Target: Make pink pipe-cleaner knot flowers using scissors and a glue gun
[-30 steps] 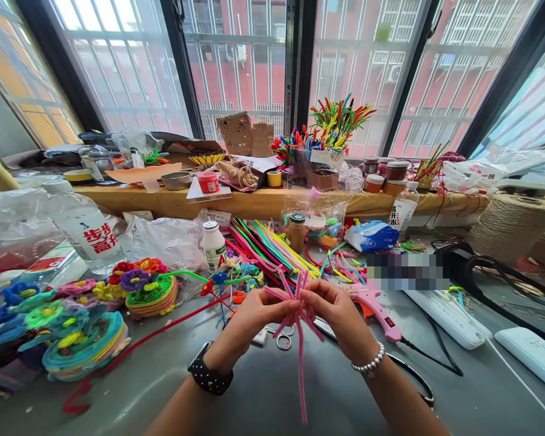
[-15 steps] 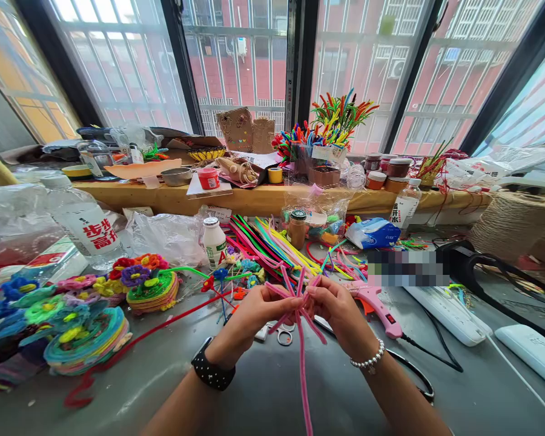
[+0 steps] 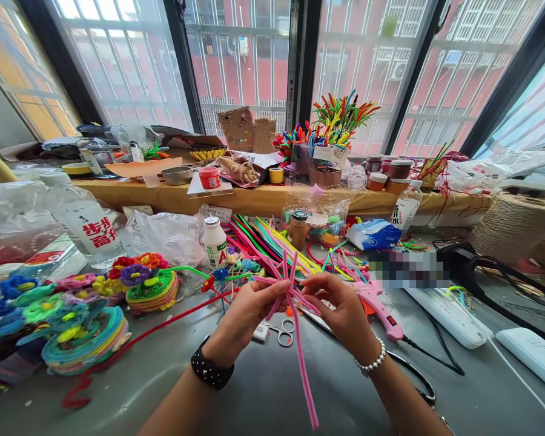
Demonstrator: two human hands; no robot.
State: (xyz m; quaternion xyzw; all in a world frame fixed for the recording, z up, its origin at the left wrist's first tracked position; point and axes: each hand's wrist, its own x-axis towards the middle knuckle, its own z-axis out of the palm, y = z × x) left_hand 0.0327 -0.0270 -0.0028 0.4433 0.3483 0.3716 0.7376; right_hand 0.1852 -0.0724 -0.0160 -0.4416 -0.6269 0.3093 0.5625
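Observation:
Pink pipe cleaners (image 3: 303, 363) cross in a star shape above the grey table, with one long end hanging down toward me. My left hand (image 3: 257, 306) pinches them near the crossing between thumb and fingers. On the other side, my right hand (image 3: 343, 309) has its thumb and fingers closed on one of the short pink arms at the right. Below and behind the hands lie silver-handled scissors (image 3: 285, 332) and a small white block (image 3: 260, 332). A pink glue gun (image 3: 378, 307) rests just to the right of my right hand.
Colourful pipe-cleaner flowers and coiled discs (image 3: 86, 339) fill the left side. Behind the hands lie loose pipe cleaners (image 3: 272, 242), a white bottle (image 3: 215, 242) and a brown jar (image 3: 298, 227). A power strip (image 3: 449, 315) and twine spool (image 3: 513, 224) stand right.
The pink star has shifted slightly left and turned, its long end now slanting to the right. My right hand has slid from the upper arms down to a right-hand arm.

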